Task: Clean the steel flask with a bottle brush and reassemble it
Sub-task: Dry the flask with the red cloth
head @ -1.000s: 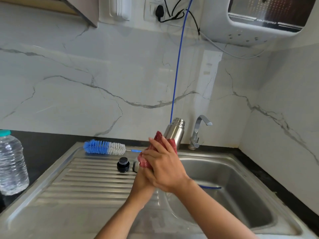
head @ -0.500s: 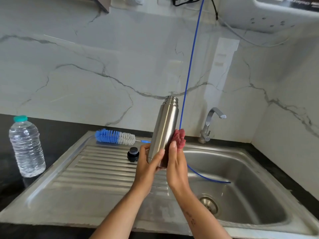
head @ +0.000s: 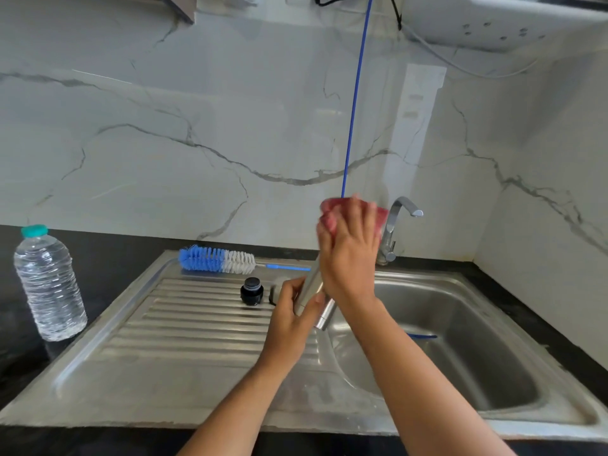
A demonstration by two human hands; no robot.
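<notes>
A wide stainless-steel sink unit (head: 184,366), with a ribbed draining board on the left and a deep basin on the right, fills the lower part of the view, set into a black stone counter (head: 108,258) below a white marble-veined wall (head: 230,126). A thin blue hose (head: 353,93) hangs straight down the wall, and a further piece of it shows in the basin. A curved chrome tap (head: 396,225) stands at the back rim of the basin.

On the counter to the left stands a clear plastic water bottle with a teal cap (head: 49,281), upright and well apart from the sink's basin.

Over the edge between board and basin, the cylindrical brushed-steel flask (head: 312,291) is held tilted, its upper end hidden. The left hand (head: 291,319) curls its fingers and thumb round the flask's lower body. The right hand (head: 350,255) presses a red crumpled cloth (head: 332,209) against the flask's upper part, fingers bent over the cloth; this hand is blurred.

At the back of the draining board lies a blue-and-white bristled bottle brush with a blue handle (head: 217,259). Nearer, a small black round flask stopper (head: 251,290) stands upright on the ribs, just beside the left hand. Another small piece shows partly behind that hand; what it is cannot be told.
</notes>
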